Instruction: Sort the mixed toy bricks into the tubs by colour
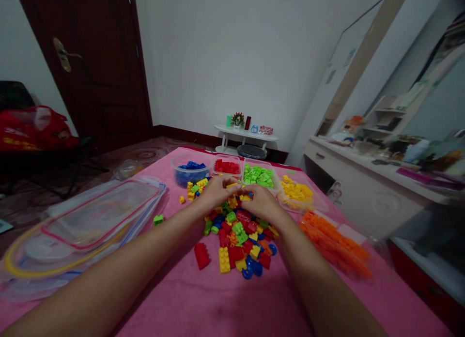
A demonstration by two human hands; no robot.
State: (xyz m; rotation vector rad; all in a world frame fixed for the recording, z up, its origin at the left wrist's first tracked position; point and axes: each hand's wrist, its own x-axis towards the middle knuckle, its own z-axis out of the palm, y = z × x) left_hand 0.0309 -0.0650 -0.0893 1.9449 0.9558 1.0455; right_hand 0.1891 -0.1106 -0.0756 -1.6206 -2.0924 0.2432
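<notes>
A heap of mixed plastic bricks [238, 235] in red, yellow, green and blue lies on the pink cloth [203, 298]. Both my hands rest on the far end of the heap. My left hand [215, 191] has its fingers curled in and pinched, and my right hand [262, 202] is curled beside it, fingertips nearly touching. A small yellow brick [234, 186] shows between the two hands; which hand grips it I cannot make out. Behind the hands stand sorting tubs: blue bricks [191, 170], red bricks [227, 166], green bricks [258, 175], yellow bricks [296, 191].
A tub of orange bricks [332, 242] lies at the right. Stacked clear lids [87, 221] with coloured rims sit at the left. A lone red brick [201, 255] and a green one [158, 220] lie apart. A white dresser [363, 182] stands right; a dark door [98, 61] behind.
</notes>
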